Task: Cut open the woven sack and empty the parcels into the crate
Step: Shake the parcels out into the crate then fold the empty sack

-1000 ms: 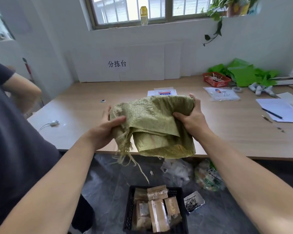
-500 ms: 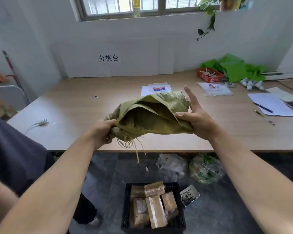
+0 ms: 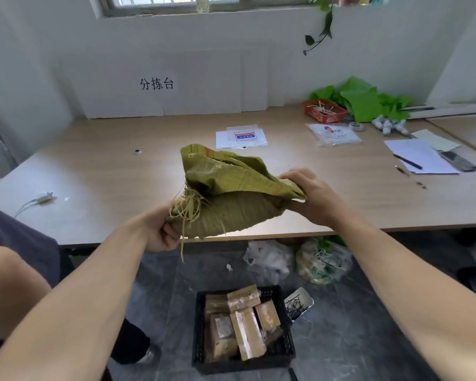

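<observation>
Overhead – wall sign (image 3: pixel 156 84) "分拣台" – black lettering.

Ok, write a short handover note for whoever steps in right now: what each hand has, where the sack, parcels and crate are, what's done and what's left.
Left hand: gripping the frayed, cut end of the woven sack.
Right hand: gripping the opposite end of the sack.
Sack: bunched and folded, held in the air over the near edge of the table; it looks slack and empty.
Parcels: brown, taped, lying in the black crate on the floor below.
Done: sack opened, parcels appear emptied into the crate.
Left: probably just set the sack aside.
</observation>
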